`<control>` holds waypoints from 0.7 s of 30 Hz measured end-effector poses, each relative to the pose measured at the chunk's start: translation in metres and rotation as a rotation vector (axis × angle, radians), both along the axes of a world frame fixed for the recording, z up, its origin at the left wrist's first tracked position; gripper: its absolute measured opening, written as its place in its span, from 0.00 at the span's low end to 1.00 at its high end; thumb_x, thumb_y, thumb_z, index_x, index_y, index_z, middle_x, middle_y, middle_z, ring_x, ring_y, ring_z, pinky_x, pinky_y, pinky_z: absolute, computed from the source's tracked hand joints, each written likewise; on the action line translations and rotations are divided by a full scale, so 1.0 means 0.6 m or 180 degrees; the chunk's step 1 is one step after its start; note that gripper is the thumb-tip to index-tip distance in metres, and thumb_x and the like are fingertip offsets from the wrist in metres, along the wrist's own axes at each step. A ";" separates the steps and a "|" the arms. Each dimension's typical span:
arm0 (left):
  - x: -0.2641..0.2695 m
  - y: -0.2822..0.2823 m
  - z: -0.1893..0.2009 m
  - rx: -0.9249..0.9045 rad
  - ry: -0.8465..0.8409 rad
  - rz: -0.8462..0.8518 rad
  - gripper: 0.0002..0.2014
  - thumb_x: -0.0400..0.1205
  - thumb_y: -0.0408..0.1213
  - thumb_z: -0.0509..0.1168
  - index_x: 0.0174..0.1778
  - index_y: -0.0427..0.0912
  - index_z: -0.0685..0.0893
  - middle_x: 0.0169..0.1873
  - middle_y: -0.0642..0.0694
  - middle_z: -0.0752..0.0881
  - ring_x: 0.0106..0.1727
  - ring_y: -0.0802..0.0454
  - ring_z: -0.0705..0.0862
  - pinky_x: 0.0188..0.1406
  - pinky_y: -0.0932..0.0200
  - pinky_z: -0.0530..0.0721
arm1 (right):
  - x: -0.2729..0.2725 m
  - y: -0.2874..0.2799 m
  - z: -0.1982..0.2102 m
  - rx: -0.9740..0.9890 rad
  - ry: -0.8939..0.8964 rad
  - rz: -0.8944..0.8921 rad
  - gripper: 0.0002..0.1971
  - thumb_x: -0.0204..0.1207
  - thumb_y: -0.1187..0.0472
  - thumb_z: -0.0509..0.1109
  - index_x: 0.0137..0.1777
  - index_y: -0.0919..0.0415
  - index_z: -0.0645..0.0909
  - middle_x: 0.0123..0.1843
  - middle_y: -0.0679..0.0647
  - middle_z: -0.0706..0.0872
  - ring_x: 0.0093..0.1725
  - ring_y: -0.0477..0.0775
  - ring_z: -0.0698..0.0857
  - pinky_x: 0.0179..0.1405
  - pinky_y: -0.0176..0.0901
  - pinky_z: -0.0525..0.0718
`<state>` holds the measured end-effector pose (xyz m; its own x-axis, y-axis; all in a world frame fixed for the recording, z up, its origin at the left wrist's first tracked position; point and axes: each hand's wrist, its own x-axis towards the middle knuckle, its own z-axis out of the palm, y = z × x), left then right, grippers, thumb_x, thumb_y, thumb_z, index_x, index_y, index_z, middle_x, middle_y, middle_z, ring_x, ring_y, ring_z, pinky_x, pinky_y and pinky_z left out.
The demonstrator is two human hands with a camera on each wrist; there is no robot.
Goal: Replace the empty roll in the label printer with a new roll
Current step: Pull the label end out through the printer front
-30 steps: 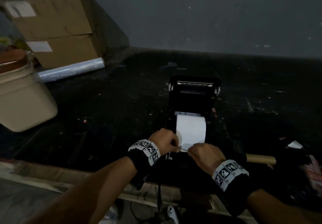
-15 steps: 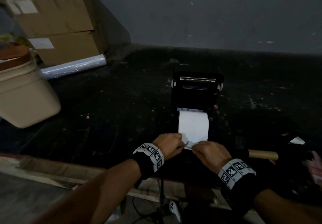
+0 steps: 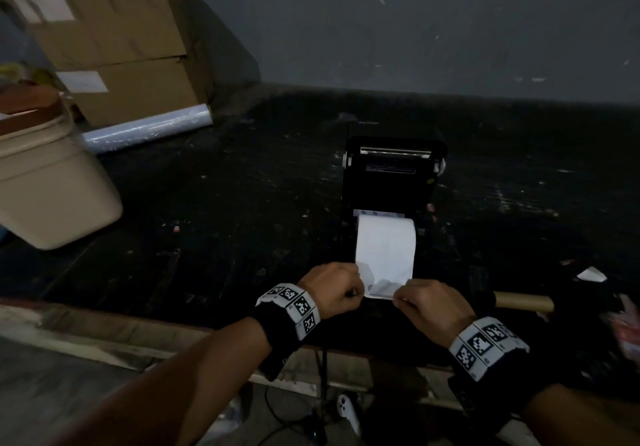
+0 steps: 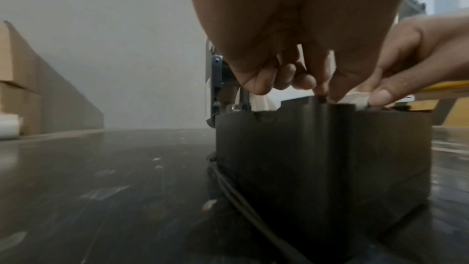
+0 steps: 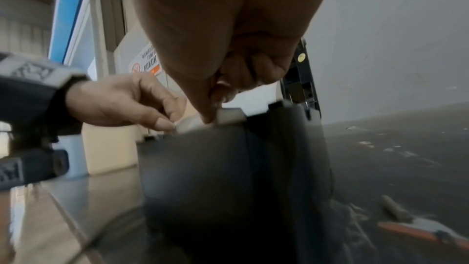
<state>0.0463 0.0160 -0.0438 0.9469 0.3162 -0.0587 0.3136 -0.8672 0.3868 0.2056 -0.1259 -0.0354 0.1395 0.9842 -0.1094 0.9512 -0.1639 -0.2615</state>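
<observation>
Now we pinch the crumpled loose end of the white paper label roll [image 3: 385, 248], seated in the open black label printer [image 3: 391, 182], with our left hand [image 3: 332, 289] and right hand [image 3: 431, 307]; uneven pulling could tear it.

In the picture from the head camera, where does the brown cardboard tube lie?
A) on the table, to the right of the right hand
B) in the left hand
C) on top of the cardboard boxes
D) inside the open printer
A: the cardboard tube lies on the dark table just right of the right hand, outside the printer.
</observation>
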 end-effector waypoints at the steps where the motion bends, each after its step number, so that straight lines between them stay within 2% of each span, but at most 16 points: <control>1: 0.001 -0.003 0.000 -0.0012 -0.0017 0.0024 0.13 0.77 0.43 0.65 0.53 0.42 0.86 0.50 0.43 0.83 0.51 0.46 0.82 0.45 0.54 0.81 | 0.001 -0.002 0.001 0.0010 0.0021 0.0034 0.15 0.77 0.52 0.57 0.47 0.56 0.84 0.48 0.56 0.87 0.49 0.60 0.85 0.44 0.53 0.83; 4: 0.006 -0.009 0.006 0.0008 0.0102 0.0023 0.15 0.76 0.46 0.67 0.54 0.42 0.84 0.52 0.43 0.82 0.52 0.47 0.81 0.44 0.58 0.75 | -0.001 -0.004 0.010 0.0038 -0.0004 0.0091 0.13 0.77 0.53 0.58 0.47 0.55 0.85 0.48 0.55 0.88 0.49 0.58 0.85 0.45 0.52 0.83; 10: -0.003 -0.010 0.023 -0.0297 0.0087 -0.0207 0.10 0.77 0.40 0.67 0.46 0.39 0.89 0.45 0.41 0.85 0.47 0.45 0.83 0.46 0.49 0.83 | -0.005 -0.018 0.022 0.0145 0.0144 0.0112 0.10 0.74 0.53 0.64 0.48 0.51 0.86 0.48 0.53 0.89 0.49 0.55 0.86 0.46 0.49 0.84; 13: -0.009 -0.007 0.028 -0.0554 0.0182 -0.0276 0.10 0.75 0.38 0.69 0.47 0.37 0.90 0.47 0.41 0.88 0.48 0.45 0.85 0.51 0.49 0.84 | -0.003 -0.027 0.031 0.0098 0.0204 0.0130 0.10 0.74 0.51 0.66 0.48 0.51 0.87 0.47 0.50 0.89 0.47 0.51 0.86 0.45 0.45 0.83; 16: -0.013 -0.006 0.033 -0.0726 0.0251 -0.0249 0.10 0.74 0.38 0.72 0.47 0.37 0.90 0.48 0.41 0.89 0.50 0.46 0.86 0.55 0.53 0.83 | -0.005 -0.033 0.045 0.0049 0.0344 0.0276 0.09 0.74 0.51 0.68 0.47 0.52 0.88 0.37 0.40 0.82 0.41 0.43 0.81 0.42 0.39 0.79; 18: -0.014 -0.008 0.036 -0.0786 0.0306 -0.0249 0.10 0.73 0.38 0.72 0.46 0.37 0.90 0.47 0.40 0.89 0.49 0.46 0.86 0.52 0.60 0.81 | -0.006 -0.035 0.053 0.0026 0.0381 0.0375 0.09 0.73 0.51 0.69 0.46 0.52 0.88 0.30 0.35 0.74 0.38 0.39 0.77 0.40 0.38 0.77; 21: -0.019 -0.013 0.041 -0.0874 0.0387 -0.0274 0.09 0.72 0.38 0.73 0.45 0.38 0.90 0.45 0.41 0.90 0.46 0.47 0.87 0.48 0.60 0.82 | -0.008 -0.035 0.058 -0.0039 0.0484 0.0510 0.08 0.71 0.51 0.70 0.44 0.52 0.89 0.27 0.31 0.71 0.31 0.33 0.74 0.39 0.34 0.76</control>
<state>0.0347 0.0083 -0.0193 0.9503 0.1918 -0.2452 0.3018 -0.7609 0.5744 0.2005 -0.1471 -0.0004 -0.0378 0.9909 -0.1293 0.9151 -0.0177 -0.4029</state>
